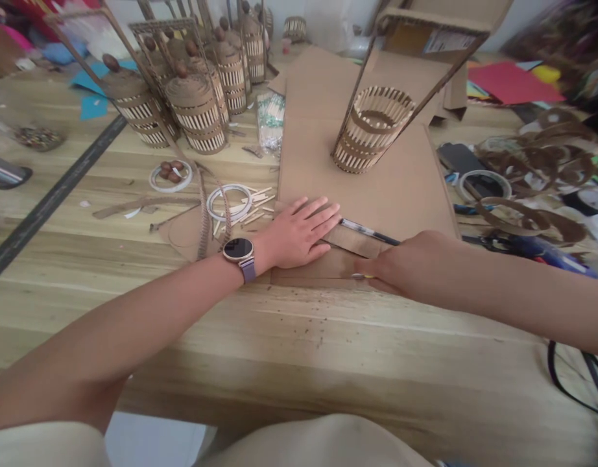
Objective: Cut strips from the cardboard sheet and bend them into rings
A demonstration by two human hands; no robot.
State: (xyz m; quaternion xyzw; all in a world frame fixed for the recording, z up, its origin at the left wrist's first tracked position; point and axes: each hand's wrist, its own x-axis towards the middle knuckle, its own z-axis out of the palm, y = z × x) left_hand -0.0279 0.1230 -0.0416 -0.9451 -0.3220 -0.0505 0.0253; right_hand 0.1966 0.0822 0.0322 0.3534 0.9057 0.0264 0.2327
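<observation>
My left hand [306,233], with a watch on its wrist, lies flat on a brown cardboard sheet [318,155], fingers outstretched. At the sheet's near edge, my right hand [401,263] is closed around what looks like a utility knife [360,276]; only its silvery tip and a bit of yellow show. A thin line in the cardboard runs left from that tip. Between the hands, a black and clear pen [370,231] lies beside a narrow cardboard strip [355,243]. Farther back on the sheet stands a round matchstick basket [371,133] with a tall cardboard handle.
Several lidded stick lanterns [194,110] stand at the back left. Tape rolls [229,203], loose sticks [253,207] and brown beads [171,171] lie left of the sheet. To the right are curled cardboard strips [532,214], a blue glue gun [552,256] and a black cable [571,383].
</observation>
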